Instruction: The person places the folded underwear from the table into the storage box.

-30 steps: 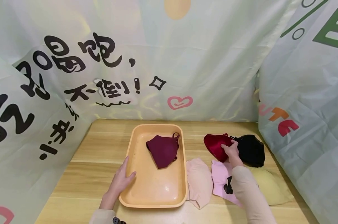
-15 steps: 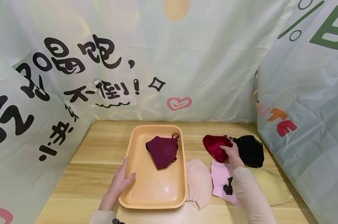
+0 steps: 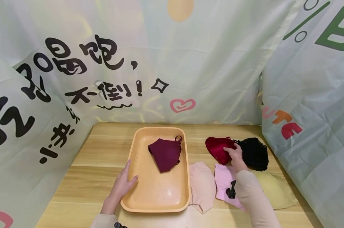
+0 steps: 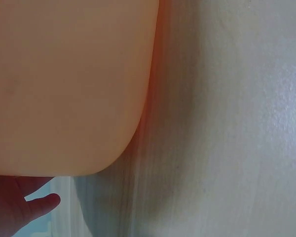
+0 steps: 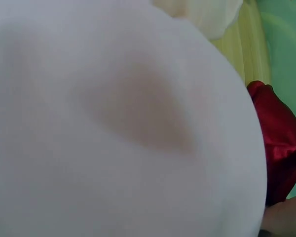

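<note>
A folded dark red satin bra [image 3: 219,149] lies at the right of the table, and my right hand [image 3: 236,155] pinches its near right edge. In the right wrist view, a blurred pale sleeve [image 5: 128,118] covers most of the picture, with the red satin at the right edge beside part of the hand. My left hand [image 3: 122,180] rests at the left rim of the peach tray [image 3: 155,209], fingers straight along the outside and thumb apart over the inside. A folded plum bra [image 3: 166,155] with a strap loop lies in the tray's upper right.
Touching or close to the red bra is a folded black bra [image 3: 255,154]. Nearer the front lie a pale pink [image 3: 203,186], a lilac [image 3: 224,183] and a pale yellow folded piece [image 3: 275,191]. Printed cloth curtains [image 3: 211,69] stand round the wooden table [image 3: 83,177].
The red bra has shifted very slightly left with my right hand at its edge. My left hand, the tray and the other pieces have stayed put; the view moved a little.
</note>
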Demonstrator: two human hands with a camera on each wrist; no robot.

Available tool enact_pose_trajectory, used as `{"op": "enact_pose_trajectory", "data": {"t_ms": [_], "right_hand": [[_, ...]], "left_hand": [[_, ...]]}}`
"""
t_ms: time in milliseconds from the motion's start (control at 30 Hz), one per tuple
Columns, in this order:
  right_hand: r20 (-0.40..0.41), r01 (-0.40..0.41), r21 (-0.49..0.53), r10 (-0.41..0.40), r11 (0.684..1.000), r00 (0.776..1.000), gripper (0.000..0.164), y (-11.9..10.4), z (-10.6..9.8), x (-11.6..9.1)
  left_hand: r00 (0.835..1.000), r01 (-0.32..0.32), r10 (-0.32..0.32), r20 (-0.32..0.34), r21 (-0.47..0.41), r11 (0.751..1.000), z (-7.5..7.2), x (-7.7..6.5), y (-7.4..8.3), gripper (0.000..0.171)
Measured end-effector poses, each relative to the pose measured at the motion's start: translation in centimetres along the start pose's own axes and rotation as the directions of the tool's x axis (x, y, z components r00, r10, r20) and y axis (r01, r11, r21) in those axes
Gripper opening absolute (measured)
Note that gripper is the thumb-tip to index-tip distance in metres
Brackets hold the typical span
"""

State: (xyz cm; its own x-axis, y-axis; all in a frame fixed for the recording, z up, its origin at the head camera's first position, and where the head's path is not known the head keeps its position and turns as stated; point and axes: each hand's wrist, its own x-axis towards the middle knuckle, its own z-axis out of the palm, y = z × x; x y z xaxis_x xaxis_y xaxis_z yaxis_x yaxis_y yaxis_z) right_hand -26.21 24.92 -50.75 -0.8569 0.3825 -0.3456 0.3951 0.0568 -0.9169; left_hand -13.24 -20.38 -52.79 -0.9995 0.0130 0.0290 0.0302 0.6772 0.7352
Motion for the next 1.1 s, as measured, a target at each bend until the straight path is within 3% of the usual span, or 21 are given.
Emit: {"op": "enact_pose_trajectory", "data": {"t_ms": [367, 600, 833, 1100], "right_hand": [[0.117, -0.095, 0.188, 0.074, 0.977, 0.99, 0.071, -0.6, 0.4, -0.9], [0.216, -0.187, 0.326, 0.12, 0.927, 0.969, 0.071, -1.4, 0.3, -1.6], [0.301, -0.25, 0.399, 0.132, 0.882, 0.945, 0.07, -2.2, 0.4, -2.5], [0.336, -0.284, 0.483, 0.124, 0.828, 0.934, 0.068, -3.4, 1.2, -4.0]], "left_hand": [[0.999, -0.037, 0.038, -0.033, 0.012, 0.999, 0.1, -0.1, 0.0, 0.076], [0.999, -0.035, 0.035, -0.023, 0.022, 0.999, 0.0, -0.1, 0.2, 0.075], [0.999, -0.026, 0.026, -0.026, 0.029, 0.999, 0.0, -0.1, 0.1, 0.076], [0.999, -0.039, 0.04, -0.026, 0.032, 0.999, -0.1, 0.0, 0.0, 0.075]]}}
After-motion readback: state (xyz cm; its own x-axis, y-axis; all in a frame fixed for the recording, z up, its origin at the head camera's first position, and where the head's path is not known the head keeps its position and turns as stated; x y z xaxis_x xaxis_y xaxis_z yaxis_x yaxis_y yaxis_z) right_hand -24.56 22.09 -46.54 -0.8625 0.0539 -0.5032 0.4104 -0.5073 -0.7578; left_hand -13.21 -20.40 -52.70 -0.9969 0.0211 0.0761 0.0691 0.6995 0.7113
